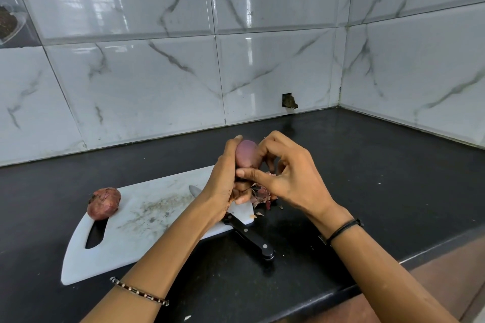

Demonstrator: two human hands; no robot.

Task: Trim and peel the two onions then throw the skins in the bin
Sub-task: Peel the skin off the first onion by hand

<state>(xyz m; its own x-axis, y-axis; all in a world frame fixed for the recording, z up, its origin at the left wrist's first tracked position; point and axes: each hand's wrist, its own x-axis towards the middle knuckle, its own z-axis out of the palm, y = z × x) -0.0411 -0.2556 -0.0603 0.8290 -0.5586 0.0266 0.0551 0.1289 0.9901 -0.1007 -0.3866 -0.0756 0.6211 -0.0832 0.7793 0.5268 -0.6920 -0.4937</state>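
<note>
The left hand (223, 181) is curled around the first onion (246, 153) and holds it up above the right end of the white cutting board (147, 217). The right hand (291, 176) wraps round it from the other side, with its thumb pressed across the low part. This onion looks smooth and purple on top, so most of its dry skin seems to be off. It is probably slippery now, so a firm hold round its fat middle is best. The loose skins (262, 195) lie in a small pile under the hands. They look thin, light and crumbly, so they should be scooped up gently. The second onion (104, 203) sits on the left end of the board, well apart, with its brown skin on. The knife (252, 241) lies partly on the board, and its black handle rests on the dark tabletop (367, 165). No bin can be seen.
</note>
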